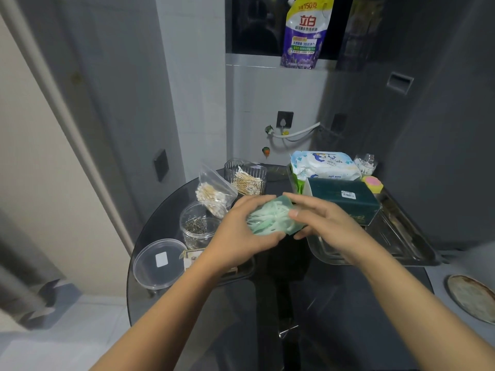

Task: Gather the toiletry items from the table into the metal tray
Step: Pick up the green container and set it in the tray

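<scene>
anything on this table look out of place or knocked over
One oddity: the clear jar by the cotton swab bag holds metal pins or clips, not toiletries, and its lid lies off beside it. Nothing looks spilled. Both hands hold a green packet beside the metal tray.

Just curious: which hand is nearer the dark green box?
Right. The right hand is just in front of the dark green box, almost touching; the left hand lies further left, across the green packet.

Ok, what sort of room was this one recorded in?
Probably a home laundry or utility corner, though I can't be sure. A laundry detergent pouch stands on a ledge, a wall tap with a white hose sits on a tiled wall, and a small round glass table holds toiletries.
</scene>
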`<state>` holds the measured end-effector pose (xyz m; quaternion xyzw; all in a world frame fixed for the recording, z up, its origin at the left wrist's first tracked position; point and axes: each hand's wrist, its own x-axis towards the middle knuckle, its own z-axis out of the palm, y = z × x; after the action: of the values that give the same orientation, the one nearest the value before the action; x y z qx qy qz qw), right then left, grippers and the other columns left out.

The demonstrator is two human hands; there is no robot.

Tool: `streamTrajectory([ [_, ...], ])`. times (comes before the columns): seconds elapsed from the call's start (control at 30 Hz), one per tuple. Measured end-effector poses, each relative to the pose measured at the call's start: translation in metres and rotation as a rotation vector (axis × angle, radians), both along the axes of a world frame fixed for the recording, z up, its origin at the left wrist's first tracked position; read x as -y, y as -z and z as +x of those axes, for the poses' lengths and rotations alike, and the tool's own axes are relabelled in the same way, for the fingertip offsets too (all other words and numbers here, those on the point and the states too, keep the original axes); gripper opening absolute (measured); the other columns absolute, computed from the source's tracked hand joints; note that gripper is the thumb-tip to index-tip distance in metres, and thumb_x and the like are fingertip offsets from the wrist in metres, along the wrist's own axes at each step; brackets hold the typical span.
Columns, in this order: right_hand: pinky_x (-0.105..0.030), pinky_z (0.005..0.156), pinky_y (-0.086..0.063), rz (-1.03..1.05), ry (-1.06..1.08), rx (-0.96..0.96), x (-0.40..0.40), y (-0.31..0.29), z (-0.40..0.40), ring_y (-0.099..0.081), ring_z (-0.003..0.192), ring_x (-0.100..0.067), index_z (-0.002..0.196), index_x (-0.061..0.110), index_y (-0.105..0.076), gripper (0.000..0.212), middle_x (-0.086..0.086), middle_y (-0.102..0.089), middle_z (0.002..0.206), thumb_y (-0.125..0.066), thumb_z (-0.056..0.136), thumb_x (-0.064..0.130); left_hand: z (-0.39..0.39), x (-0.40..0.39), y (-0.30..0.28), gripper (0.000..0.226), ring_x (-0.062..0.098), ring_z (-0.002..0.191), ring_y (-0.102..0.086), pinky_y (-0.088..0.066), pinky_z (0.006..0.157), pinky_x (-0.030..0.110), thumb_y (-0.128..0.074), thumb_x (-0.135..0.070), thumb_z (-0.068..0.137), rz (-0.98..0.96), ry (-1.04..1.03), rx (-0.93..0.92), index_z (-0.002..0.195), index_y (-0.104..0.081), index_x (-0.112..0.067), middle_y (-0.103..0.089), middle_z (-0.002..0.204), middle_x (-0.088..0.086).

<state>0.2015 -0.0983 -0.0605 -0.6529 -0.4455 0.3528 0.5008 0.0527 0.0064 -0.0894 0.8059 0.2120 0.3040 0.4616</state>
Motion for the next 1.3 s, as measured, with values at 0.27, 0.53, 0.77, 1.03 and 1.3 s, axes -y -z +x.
streamTrajectory([
  [0.27,-0.033,0.071,-0.060,-0.002,-0.037,-0.168,0.002,-0.002,0.002,-0.068,0.092,-0.023,0.115,0.024,-0.060,0.029,-0.012,-0.069,0.110,-0.053,0.090,0.011,-0.002,0.001,-0.005,0.057,-0.006,0.092,-0.059,-0.044,0.082,0.007,-0.077,-0.023,0.058,-0.126,0.036,0.032,0.110,-0.060,-0.039,-0.057,0.105,-0.011],
  [0.53,-0.038,0.062,-0.060,0.047,0.081,-0.147,0.002,-0.003,0.003,-0.067,0.092,-0.021,0.107,0.026,-0.062,0.023,-0.014,-0.066,0.110,-0.056,0.088,0.012,0.004,0.001,-0.002,0.060,0.003,0.103,-0.061,-0.048,0.092,0.019,-0.078,-0.033,0.053,-0.112,0.013,0.021,0.110,-0.059,-0.043,-0.059,0.116,-0.006],
  [0.77,-0.043,0.067,-0.060,0.032,0.089,-0.113,0.001,-0.001,-0.003,-0.065,0.098,-0.022,0.117,0.020,-0.057,0.031,-0.013,-0.061,0.112,-0.059,0.087,0.012,0.002,0.002,-0.003,0.060,0.004,0.105,-0.061,-0.049,0.093,0.022,-0.078,-0.032,0.054,-0.102,0.010,0.059,0.108,-0.057,-0.046,-0.061,0.117,-0.006],
  [1.03,-0.040,0.072,-0.059,0.047,-0.020,-0.352,0.001,0.001,-0.007,-0.067,0.093,-0.026,0.115,0.014,-0.060,0.025,-0.016,-0.065,0.113,-0.049,0.092,0.012,-0.001,0.000,-0.003,0.061,0.010,0.104,-0.063,-0.051,0.092,0.026,-0.078,-0.033,0.054,-0.172,0.054,0.090,0.113,-0.060,-0.036,-0.064,0.116,-0.002],
  [1.3,-0.040,0.073,-0.060,0.027,-0.038,-0.311,0.000,0.003,-0.008,-0.068,0.091,-0.023,0.117,0.014,-0.060,0.027,-0.016,-0.066,0.113,-0.052,0.091,0.015,-0.003,-0.002,-0.005,0.058,0.002,0.096,-0.064,-0.051,0.085,0.018,-0.085,-0.017,0.061,-0.179,0.063,0.046,0.113,-0.062,-0.028,-0.066,0.108,-0.007],
])
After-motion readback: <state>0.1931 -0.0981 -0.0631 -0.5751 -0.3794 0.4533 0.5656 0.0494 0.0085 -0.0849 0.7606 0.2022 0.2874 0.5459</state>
